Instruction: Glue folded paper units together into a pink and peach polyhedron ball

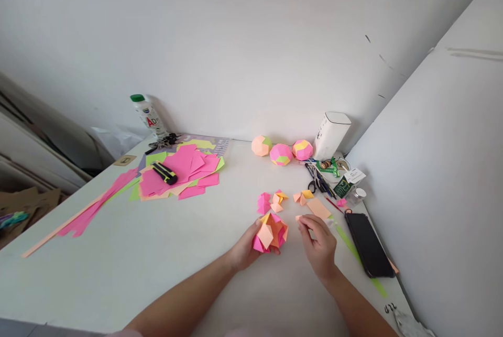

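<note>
My left hand holds a partly open folded-paper ball of pink, orange and yellow pieces, thumb on its side and fingers beneath. To the right of it, my right hand pinches a small peach paper piece between thumb and forefinger, apart from the ball. Just behind the ball lie a pink folded piece and an orange and yellow folded one. Another folded peach and yellow piece sits beside a flat peach strip.
Three closed paper balls stand by the wall near a white container. At left, a cutter rests on paper sheets, with a bottle behind. Scissors, a jar and a black phone are at right.
</note>
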The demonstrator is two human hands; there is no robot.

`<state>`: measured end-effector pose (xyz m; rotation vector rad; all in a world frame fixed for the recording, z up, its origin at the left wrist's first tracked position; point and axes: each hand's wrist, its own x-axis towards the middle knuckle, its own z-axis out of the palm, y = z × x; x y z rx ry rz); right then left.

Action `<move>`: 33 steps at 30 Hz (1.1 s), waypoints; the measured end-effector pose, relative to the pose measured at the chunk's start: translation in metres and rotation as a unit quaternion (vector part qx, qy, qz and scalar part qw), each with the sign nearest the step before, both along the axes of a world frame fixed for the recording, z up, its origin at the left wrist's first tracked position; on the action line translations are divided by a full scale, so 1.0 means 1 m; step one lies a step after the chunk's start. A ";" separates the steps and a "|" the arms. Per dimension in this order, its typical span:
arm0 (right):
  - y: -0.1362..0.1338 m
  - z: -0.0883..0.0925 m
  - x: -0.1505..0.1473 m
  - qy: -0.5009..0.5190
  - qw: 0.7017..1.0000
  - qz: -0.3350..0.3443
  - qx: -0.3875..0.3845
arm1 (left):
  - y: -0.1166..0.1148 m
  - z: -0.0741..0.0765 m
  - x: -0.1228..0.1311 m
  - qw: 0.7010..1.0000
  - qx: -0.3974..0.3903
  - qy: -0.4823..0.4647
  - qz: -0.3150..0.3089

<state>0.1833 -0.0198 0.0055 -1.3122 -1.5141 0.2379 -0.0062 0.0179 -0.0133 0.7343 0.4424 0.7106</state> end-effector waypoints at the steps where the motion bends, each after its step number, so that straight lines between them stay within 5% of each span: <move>1: -0.004 0.005 -0.001 0.074 0.996 0.020 -0.038 | 0.000 -0.001 0.000 1.000 0.011 -0.002 -0.002; 5: -0.016 0.015 -0.008 0.307 0.926 0.123 -0.180 | -0.003 -0.003 0.001 0.998 0.063 0.002 -0.005; 8: -0.021 0.013 -0.013 0.346 0.890 0.163 -0.250 | -0.006 -0.003 0.001 0.996 0.091 0.011 -0.010; 20: -0.024 0.005 -0.009 0.313 0.900 0.144 -0.266 | -0.011 -0.003 0.003 0.996 0.080 0.041 -0.017; 24: -0.023 0.009 -0.010 0.328 0.896 0.118 -0.276 | -0.015 -0.003 0.005 0.985 0.101 0.137 0.007; 26: -0.024 0.010 -0.010 0.341 0.888 0.108 -0.288 | -0.016 -0.007 0.004 0.959 0.165 0.220 0.071; 29: -0.024 0.010 -0.013 0.360 0.877 0.101 -0.300 | -0.015 -0.015 0.001 0.873 0.298 0.338 0.185; 33: -0.025 0.006 -0.017 0.359 0.878 0.093 -0.303 | -0.015 -0.018 -0.004 0.798 0.476 0.323 0.179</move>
